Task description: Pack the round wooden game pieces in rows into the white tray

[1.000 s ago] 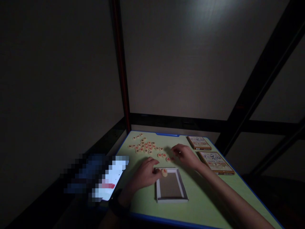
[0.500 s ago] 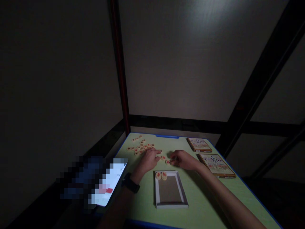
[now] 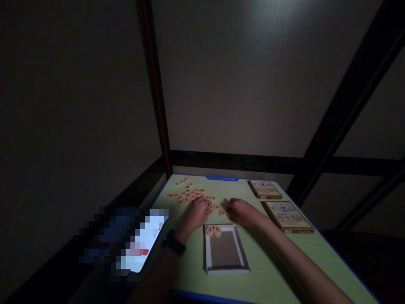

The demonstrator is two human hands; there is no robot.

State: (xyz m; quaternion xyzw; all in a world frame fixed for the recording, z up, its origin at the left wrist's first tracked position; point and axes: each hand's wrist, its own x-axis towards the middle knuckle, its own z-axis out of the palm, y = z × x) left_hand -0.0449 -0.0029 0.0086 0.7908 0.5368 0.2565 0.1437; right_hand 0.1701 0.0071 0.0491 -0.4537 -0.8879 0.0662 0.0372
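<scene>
My left hand [image 3: 198, 212], with a dark watch on its wrist, is curled beside a scatter of round Chinese chess pieces [image 3: 190, 195]. Its fingertips close on one red-marked piece [image 3: 210, 207] at the table top. To the right, my right hand [image 3: 239, 210] has its fingers bent in a pinch on a piece partly hidden by the fingertips. Between the hands lie two loose red-marked pieces [image 3: 222, 213]. Nearer me is a shallow open box tray [image 3: 207, 253], with two red-marked pieces [image 3: 213, 231] side by side in its far left corner.
Two printed flat boxes [image 3: 288, 216] lie along the table's right side, one behind the other. A lit phone or tablet [image 3: 144, 242], partly blurred out, is at the left edge. The green table [image 3: 268, 270] has a blue rim, with walls behind it.
A red-marked piece now shows at my left fingertips, where it was not visible before. My right fingers have curled in more. The view has shifted slightly.
</scene>
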